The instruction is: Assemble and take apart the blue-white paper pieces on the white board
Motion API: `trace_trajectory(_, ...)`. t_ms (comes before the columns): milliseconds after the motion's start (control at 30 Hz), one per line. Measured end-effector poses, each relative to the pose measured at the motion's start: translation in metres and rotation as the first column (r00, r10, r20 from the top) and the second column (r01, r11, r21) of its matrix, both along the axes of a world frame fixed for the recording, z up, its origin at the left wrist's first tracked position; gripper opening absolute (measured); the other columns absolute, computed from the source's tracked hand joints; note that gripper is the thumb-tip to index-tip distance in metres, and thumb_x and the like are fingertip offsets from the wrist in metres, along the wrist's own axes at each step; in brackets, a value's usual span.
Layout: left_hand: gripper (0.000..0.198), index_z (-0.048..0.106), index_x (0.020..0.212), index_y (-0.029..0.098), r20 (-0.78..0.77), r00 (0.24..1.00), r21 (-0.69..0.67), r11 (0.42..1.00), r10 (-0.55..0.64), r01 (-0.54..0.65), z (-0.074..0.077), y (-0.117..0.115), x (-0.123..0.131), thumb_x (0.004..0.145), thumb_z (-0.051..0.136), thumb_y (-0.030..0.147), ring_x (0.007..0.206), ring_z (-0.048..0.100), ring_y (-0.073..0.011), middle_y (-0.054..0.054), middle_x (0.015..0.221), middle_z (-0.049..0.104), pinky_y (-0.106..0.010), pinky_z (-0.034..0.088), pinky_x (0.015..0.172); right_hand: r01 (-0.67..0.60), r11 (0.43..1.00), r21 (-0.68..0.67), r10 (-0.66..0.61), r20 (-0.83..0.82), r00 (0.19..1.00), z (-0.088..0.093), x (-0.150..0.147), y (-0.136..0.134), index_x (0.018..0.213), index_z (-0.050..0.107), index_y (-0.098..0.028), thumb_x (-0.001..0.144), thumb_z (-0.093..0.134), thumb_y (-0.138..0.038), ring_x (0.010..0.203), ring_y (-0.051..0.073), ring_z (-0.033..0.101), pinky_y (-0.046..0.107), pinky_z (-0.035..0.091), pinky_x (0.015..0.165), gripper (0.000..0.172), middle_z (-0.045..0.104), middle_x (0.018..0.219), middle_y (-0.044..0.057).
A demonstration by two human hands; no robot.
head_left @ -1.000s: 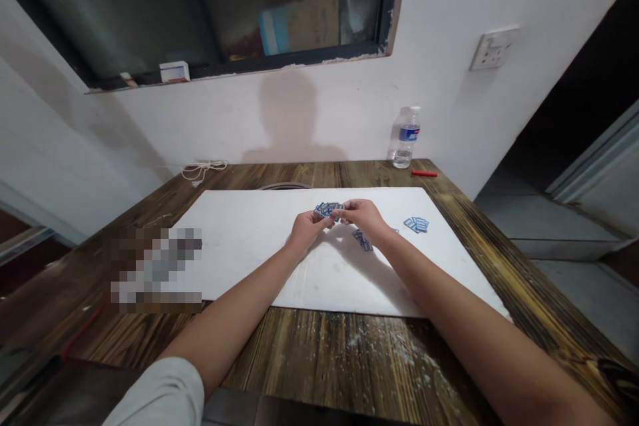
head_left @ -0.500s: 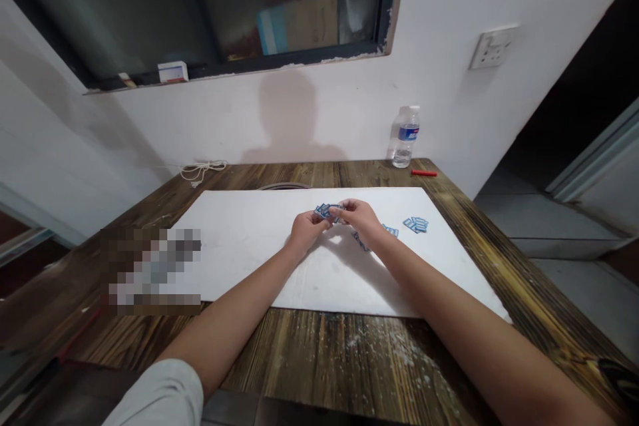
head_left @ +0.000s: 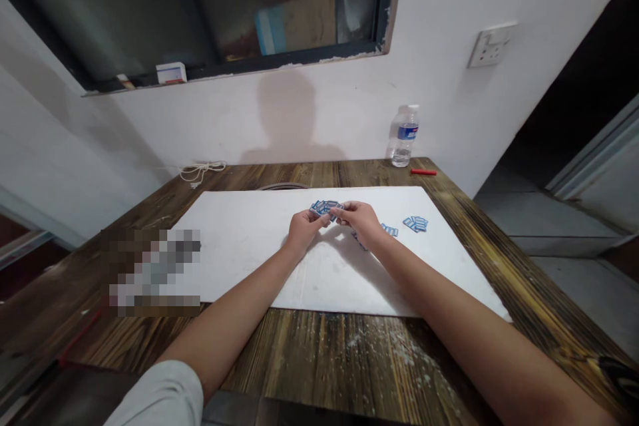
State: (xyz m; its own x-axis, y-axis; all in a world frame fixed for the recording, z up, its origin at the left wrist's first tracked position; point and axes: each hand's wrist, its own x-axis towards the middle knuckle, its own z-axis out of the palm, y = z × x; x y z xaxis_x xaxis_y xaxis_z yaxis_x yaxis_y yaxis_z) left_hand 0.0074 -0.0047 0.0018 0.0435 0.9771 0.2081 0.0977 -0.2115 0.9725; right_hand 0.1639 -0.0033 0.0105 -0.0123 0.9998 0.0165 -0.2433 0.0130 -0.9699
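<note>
Through the head camera I see fingers [head_left: 333, 212] from both hands closed on a loose, overlapping bunch of small blue-and-white cards [head_left: 324, 207], held just above a white board [head_left: 239, 259]. The left hand [head_left: 304, 229] pinches the bunch from one side and the right hand [head_left: 360, 221] from the other, the two almost touching. Any printing on the cards is too small for me to read. More of the cards lie flat on the board: a few partly under the right hand, a small group [head_left: 390, 230] just beside it, and a neat cluster [head_left: 415, 223] farther right. The board lies on a dark wood-grain counter [head_left: 319, 359], and a pixelated patch [head_left: 154, 269] hides whatever sits at its left end. A grey sleeve [head_left: 160, 396] shows at the left arm. Along the far edge of the counter are a coiled white cord [head_left: 197, 173], a water bottle [head_left: 404, 138] with a blue label I cannot read, and a red stick [head_left: 423, 172]. On the white wall above are a socket plate [head_left: 492, 46] and a window, with a small white box [head_left: 171, 72] on its ledge, its writing unreadable.
</note>
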Motion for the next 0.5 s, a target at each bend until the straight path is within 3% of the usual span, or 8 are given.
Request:
trace_trajectory(167, 0.031, 0.069, 0.063, 0.015, 0.042, 0.999, -0.010, 1.000, 0.012, -0.011, 0.0004, 0.0004, 0.0000, 0.062, 0.079, 0.043, 0.064, 0.062, -0.0170, -0.005, 0.065, 0.070, -0.029, 0.047, 0.069, -0.004, 1.000, 0.000, 0.004, -0.035, 0.999, -0.0029, 0.0012, 0.0012, 0.063, 0.069, -0.015, 0.044, 0.087, -0.047, 0.056, 0.012, 0.052, 0.028, 0.043, 0.058, 0.041, 0.062, 0.057, 0.002)
trace_trajectory(333, 0.032, 0.068, 0.062, 0.015, 0.034, 0.999, -0.014, 0.999, 0.039, -0.038, 0.0005, 0.0008, 0.0003, 0.062, 0.079, 0.044, 0.065, 0.062, -0.0172, -0.005, 0.066, 0.070, -0.028, 0.046, 0.067, -0.093, 0.996, -0.012, 0.092, -0.062, 0.994, -0.0066, 0.0040, 0.0052, 0.067, 0.070, -0.015, 0.045, 0.086, -0.050, 0.057, 0.012, 0.053, 0.028, 0.043, 0.059, 0.044, 0.064, 0.061, 0.003)
trace_trajectory(500, 0.032, 0.071, 0.065, 0.014, -0.057, 0.998, -0.017, 0.999, 0.031, -0.032, -0.0019, -0.0005, 0.0005, 0.061, 0.079, 0.045, 0.063, 0.063, -0.0182, -0.006, 0.066, 0.071, -0.028, 0.045, 0.063, -0.035, 0.998, 0.047, 0.036, -0.021, 0.999, -0.0028, 0.0049, 0.0051, 0.086, 0.070, -0.017, 0.049, 0.085, -0.051, 0.069, 0.015, 0.060, 0.027, 0.045, 0.063, 0.052, 0.069, 0.079, 0.004)
